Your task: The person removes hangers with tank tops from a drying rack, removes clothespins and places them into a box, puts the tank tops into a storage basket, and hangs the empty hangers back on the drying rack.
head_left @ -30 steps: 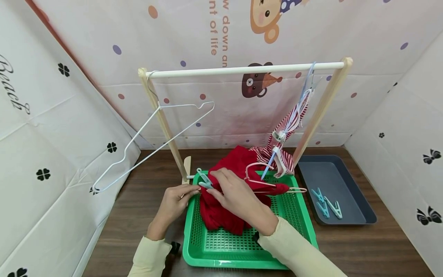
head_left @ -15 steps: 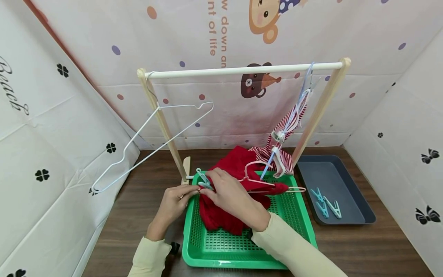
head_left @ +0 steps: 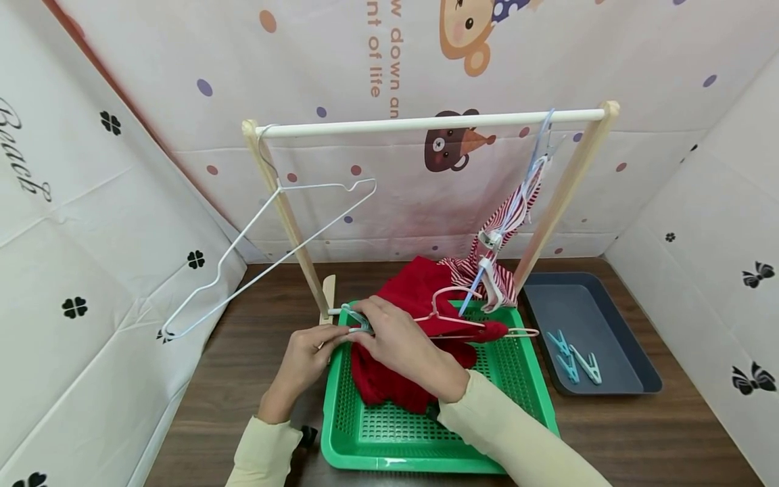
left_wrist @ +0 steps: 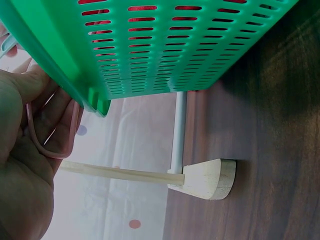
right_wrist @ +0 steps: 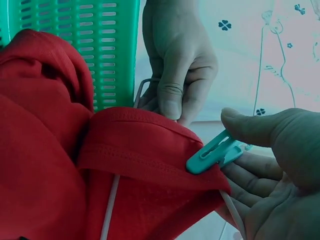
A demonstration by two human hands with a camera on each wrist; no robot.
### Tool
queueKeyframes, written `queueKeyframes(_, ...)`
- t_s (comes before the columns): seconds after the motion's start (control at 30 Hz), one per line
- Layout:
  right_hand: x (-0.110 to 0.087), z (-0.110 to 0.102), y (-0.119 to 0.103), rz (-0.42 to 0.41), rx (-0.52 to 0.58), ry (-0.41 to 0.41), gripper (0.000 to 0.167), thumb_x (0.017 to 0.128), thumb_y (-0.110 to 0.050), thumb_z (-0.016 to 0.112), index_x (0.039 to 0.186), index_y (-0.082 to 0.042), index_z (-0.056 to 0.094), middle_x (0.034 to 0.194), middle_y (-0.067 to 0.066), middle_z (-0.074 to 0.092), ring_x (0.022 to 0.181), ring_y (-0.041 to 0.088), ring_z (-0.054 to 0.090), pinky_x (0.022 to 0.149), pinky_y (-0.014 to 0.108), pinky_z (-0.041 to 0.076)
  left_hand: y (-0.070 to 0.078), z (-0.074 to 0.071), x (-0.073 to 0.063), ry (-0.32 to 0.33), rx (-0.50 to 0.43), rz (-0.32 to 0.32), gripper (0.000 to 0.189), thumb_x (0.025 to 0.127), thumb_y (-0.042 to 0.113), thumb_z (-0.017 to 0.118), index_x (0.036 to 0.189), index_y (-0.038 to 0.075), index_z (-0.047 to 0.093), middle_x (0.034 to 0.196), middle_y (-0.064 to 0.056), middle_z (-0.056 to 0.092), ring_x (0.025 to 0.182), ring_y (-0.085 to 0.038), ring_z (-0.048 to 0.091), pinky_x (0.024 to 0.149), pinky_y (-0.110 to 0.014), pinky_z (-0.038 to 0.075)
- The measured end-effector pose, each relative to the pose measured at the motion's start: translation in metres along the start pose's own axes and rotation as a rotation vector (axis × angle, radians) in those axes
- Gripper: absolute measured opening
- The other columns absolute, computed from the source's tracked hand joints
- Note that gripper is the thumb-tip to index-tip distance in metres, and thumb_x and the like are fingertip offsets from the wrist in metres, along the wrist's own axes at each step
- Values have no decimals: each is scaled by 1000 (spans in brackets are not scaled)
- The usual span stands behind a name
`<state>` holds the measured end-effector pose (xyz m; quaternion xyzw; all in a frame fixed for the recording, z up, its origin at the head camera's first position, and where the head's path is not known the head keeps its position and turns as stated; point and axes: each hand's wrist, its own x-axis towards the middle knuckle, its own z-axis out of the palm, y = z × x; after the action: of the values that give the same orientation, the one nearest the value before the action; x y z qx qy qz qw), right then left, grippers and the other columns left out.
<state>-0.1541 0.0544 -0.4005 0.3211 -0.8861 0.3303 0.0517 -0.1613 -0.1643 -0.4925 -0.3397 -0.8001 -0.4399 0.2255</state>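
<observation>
A red garment lies over a pink hanger above the green basket. My left hand pinches the hanger's end beside the cloth edge; in the left wrist view the pink wire loop lies across its fingers. My right hand pinches a blue-green clothespin between thumb and fingers. In the right wrist view the clothespin's tip overlaps the red hem next to the hanger wire; whether it grips the wire is hard to tell.
A rack with a white bar stands behind. A white hanger hangs at its left, a striped red-and-white garment on a blue hanger at its right. The grey tray at right holds several clothespins.
My right hand has shifted slightly left, and the clothespin in it has turned and come down at the hanger end by my left fingers. The left hand keeps its place.
</observation>
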Motion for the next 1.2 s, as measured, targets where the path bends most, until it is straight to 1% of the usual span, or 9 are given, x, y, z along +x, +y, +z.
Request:
queueKeyframes(0.23, -1, 2, 3, -56, 35, 43, 29, 99, -13, 78, 122, -2, 67, 117, 8, 69, 102, 19, 68, 91, 34, 60, -2, 2, -1, 2, 3, -5, 31, 82, -20, 79, 107, -3, 82, 99, -10, 80, 85, -23, 77, 74, -18, 57)
queueKeyframes(0.37, -2, 3, 4, -85, 62, 72, 23, 98, -10, 78, 118, -3, 68, 115, 6, 70, 100, 17, 68, 90, 31, 60, -2, 1, -1, 1, -2, -6, 31, 82, -19, 79, 108, -3, 82, 100, -11, 80, 85, -24, 77, 75, -18, 58)
queueKeyframes(0.43, -2, 3, 5, -96, 73, 87, 21, 98, -10, 78, 116, -4, 68, 113, 5, 70, 98, 16, 68, 88, 30, 59, -2, 1, -1, -2, -8, -9, 28, 84, -17, 79, 108, -3, 82, 100, -11, 80, 86, -26, 77, 77, -18, 58)
queueKeyframes(0.57, -2, 3, 6, -95, 116, 120, 19, 97, -10, 79, 113, -6, 70, 109, 3, 71, 96, 14, 67, 85, 28, 59, -1, 1, -1, -7, -16, -17, 22, 89, -12, 78, 109, -2, 82, 101, -10, 80, 87, -27, 77, 78, -18, 58)
queueKeyframes(0.67, -2, 2, 6, -76, 155, 146, 18, 97, -10, 79, 112, -8, 70, 108, 2, 71, 94, 12, 67, 82, 27, 58, -1, 1, -1, -10, -10, -24, 23, 89, -11, 78, 109, 0, 82, 101, -8, 80, 84, -24, 76, 73, -17, 57)
queueKeyframes(0.73, -2, 1, 6, -63, 177, 157, 18, 97, -9, 79, 112, -8, 70, 109, 3, 71, 94, 12, 67, 81, 26, 58, -1, 1, -1, -8, -4, -26, 26, 87, -13, 79, 109, 1, 82, 100, -7, 80, 82, -19, 75, 69, -17, 55)
queueKeyframes(0.83, -2, 0, 6, -47, 200, 164, 22, 96, -10, 80, 115, -6, 70, 112, 4, 71, 95, 13, 67, 80, 28, 59, -1, 1, -1, -7, 4, -31, 29, 85, -15, 79, 110, 1, 82, 99, -7, 80, 79, -14, 72, 65, -17, 53)
queueKeyframes(1.03, -1, 1, 5, -5, 230, 165, 32, 93, -13, 85, 120, -5, 69, 116, 4, 72, 102, 16, 69, 86, 40, 61, -1, 1, -1, -13, 3, -47, 29, 85, -15, 80, 109, 1, 82, 98, -6, 80, 78, -15, 73, 66, -17, 54)
queueKeyframes(1.2, -1, 1, 6, -12, 233, 166, 34, 93, -13, 84, 122, -4, 69, 117, 5, 72, 101, 16, 69, 84, 40, 62, -1, 1, -1, -15, 4, -49, 29, 85, -15, 80, 109, 1, 82, 99, -6, 80, 80, -15, 73, 67, -17, 55)
